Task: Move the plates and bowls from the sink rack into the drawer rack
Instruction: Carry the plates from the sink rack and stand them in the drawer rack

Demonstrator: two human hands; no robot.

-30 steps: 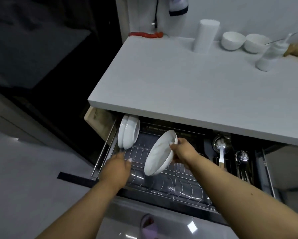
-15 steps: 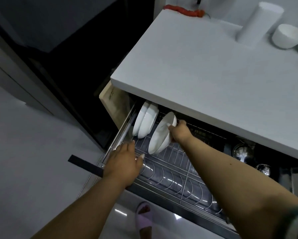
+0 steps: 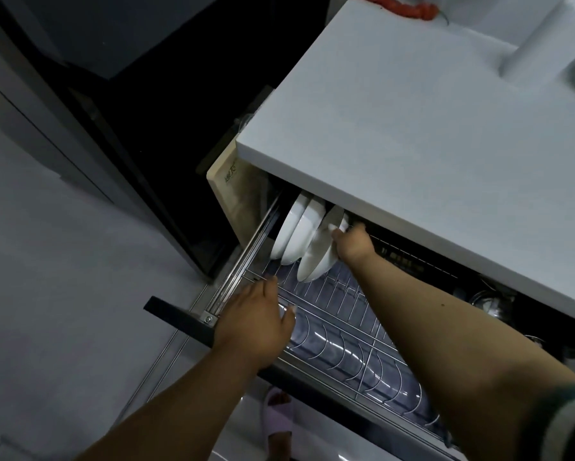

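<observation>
Gripping bowl (image 3: 316, 257) rim, right hand (image 3: 352, 242), bowl on edge, hollow facing left, left hand (image 3: 256, 319) fingers relaxed

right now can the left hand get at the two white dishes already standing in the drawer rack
Probably yes: the left hand rests on the wire drawer rack, and bare wires lead to the two white dishes.

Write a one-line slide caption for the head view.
Right hand sets a white bowl beside two racked bowls in the drawer rack.
</observation>
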